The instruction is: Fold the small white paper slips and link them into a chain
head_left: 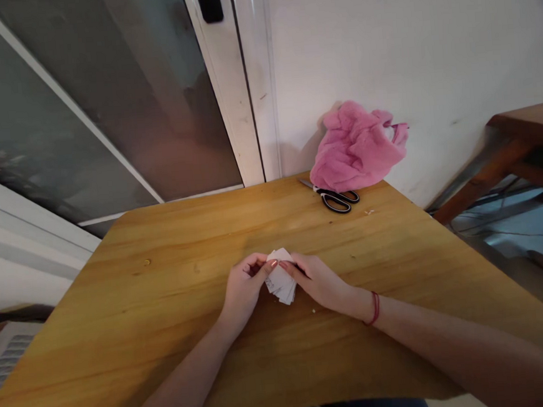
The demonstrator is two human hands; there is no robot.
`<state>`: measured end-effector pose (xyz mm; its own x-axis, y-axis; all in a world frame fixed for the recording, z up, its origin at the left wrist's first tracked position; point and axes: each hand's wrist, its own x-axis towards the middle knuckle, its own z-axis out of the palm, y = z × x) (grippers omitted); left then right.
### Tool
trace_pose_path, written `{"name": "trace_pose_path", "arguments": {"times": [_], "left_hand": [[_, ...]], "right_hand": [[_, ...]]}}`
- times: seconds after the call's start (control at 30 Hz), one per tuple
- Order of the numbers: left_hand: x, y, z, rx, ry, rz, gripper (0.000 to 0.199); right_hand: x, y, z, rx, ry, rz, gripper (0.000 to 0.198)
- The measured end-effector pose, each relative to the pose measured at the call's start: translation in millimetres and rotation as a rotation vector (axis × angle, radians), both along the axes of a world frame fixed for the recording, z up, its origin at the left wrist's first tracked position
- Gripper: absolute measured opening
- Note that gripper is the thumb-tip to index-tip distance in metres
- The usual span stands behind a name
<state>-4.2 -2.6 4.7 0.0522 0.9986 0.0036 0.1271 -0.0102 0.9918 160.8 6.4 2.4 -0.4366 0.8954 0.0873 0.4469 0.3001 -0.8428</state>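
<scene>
A small stack of white paper cards (282, 278), slightly fanned at the lower end, is held over the middle of the wooden table. Faint dark marks show on some of them. My left hand (247, 284) grips the stack from the left, thumb on top and fingers curled behind. From the right, my right hand (317, 279) pinches the same cards with its thumb on the upper face; its other fingers are partly hidden. Both thumb tips nearly meet on the top card. A red string bracelet (376, 307) circles my right wrist.
Black-handled scissors (334, 198) lie at the table's (184, 235) back right, beside a crumpled pink plush cloth (358, 146) against the white wall. A small ring-like bit (147, 262) rests at left, with paper scraps (369, 212) at right. Behind stands a sliding glass door (150, 100).
</scene>
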Motion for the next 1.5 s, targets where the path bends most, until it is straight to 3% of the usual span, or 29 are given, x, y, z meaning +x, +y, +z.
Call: {"name": "trace_pose_path", "arguments": {"times": [0.17,0.37,0.8,1.0,1.27,1.5], "left_hand": [[2.6,-1.7,0.5,-0.057,-0.025,0.034,0.018],[3.2,-0.3,-0.3,-0.005,-0.09,0.112,0.011],[2.0,-1.5,-0.8,-0.011,-0.146,0.121,0.013],[0.3,-1.0,1.5,-0.073,-0.145,0.0,0.015],[0.1,0.7,-3.1,-0.163,-0.261,0.059,0.018],[0.3,1.2,-5.5,-0.225,-0.398,0.021,0.019]], "right_hand": [[-0.9,0.5,-0.8,0.027,-0.034,-0.019,0.027],[0.8,2.0,-3.4,0.078,-0.041,-0.018,0.028],[-1.1,2.1,-0.9,0.085,-0.031,-0.065,0.028],[-0.2,3.9,0.7,0.042,-0.015,-0.059,0.03],[-0.3,5.2,-1.7,0.067,-0.009,-0.086,0.031],[-1.4,5.7,-2.6,-0.094,0.144,-0.084,0.032]]}}
